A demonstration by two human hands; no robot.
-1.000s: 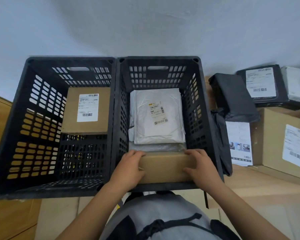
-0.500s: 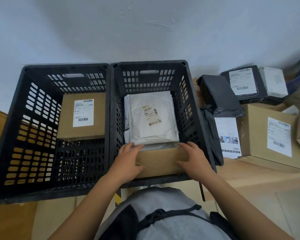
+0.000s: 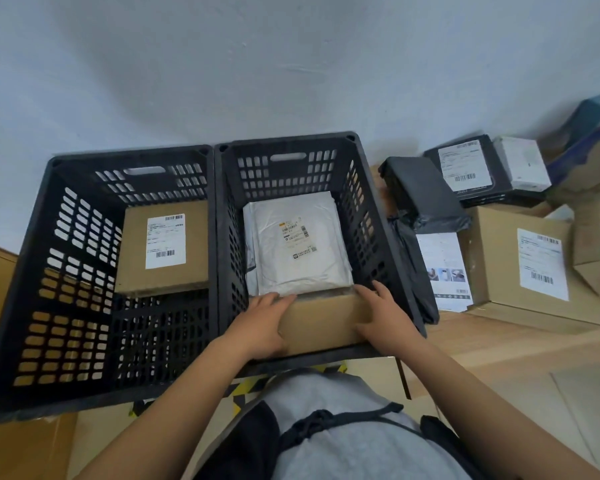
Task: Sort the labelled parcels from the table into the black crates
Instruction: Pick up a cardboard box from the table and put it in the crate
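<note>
Two black crates stand side by side. The left crate [image 3: 21, 271] holds a labelled brown box [image 3: 163, 249]. The right crate [image 3: 371, 216] holds a white padded mailer [image 3: 298, 244] on top of other parcels. At that crate's near end sits a plain brown cardboard box [image 3: 323, 323]. My left hand [image 3: 260, 323] grips its left side and my right hand [image 3: 385, 318] grips its right side, fingers curled over the far edge. The box's bottom is hidden behind the crate's near wall.
On the wooden table [image 3: 499, 341] to the right lie a black bagged parcel [image 3: 426, 195], a black labelled parcel [image 3: 465, 168], a small white box [image 3: 522, 164], a white printed packet [image 3: 445, 268] and a large labelled brown box [image 3: 530, 261]. More cartons sit at the far right.
The view has swung to the right and pulled back a little. The brown box has sunk lower into the right crate's near end, both hands still holding it.
</note>
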